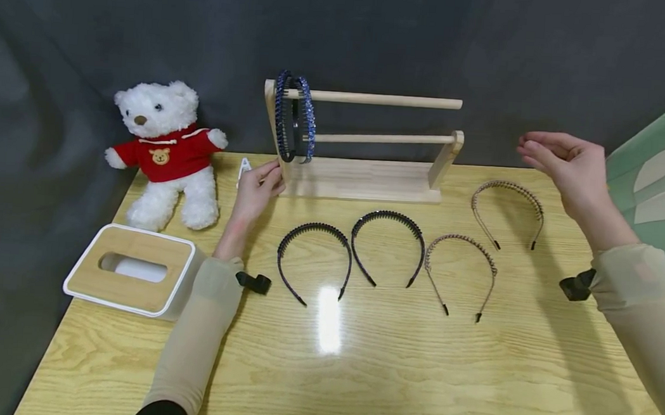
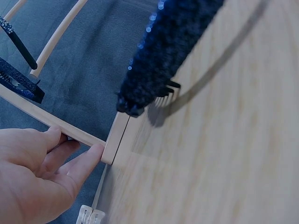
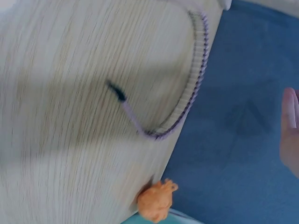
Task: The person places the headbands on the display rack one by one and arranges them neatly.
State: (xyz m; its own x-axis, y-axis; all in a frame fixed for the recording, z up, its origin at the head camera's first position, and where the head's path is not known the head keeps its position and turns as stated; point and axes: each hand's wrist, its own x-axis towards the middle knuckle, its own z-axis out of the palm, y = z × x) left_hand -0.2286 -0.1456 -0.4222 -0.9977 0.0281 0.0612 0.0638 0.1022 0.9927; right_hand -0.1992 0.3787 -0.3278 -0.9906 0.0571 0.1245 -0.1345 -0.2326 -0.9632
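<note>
My left hand [image 1: 258, 187] grips the foot of the left upright on a wooden rack [image 1: 363, 179], thumb and fingertips at its edge in the left wrist view. Over the rack's left end hang a dark beaded headband [image 1: 281, 117] and a glittery blue headband [image 1: 310, 120]. In the air at the right, my right hand [image 1: 576, 175] has relaxed fingers with nothing visible in them. Below it lies a tan headband [image 1: 508, 184], with a pinkish twisted headband [image 1: 463, 238] nearer the middle. Two dark toothed headbands, one left [image 1: 315, 225] and one centre [image 1: 389, 215], lie before the rack.
A white teddy bear [image 1: 169, 162] in a red hoodie sits at the left. In front of it stands a tissue box [image 1: 82, 275] with a wooden lid. A white clip [image 1: 244, 165] lies beside the rack, and an orange figure [image 3: 155, 200] at the table's edge.
</note>
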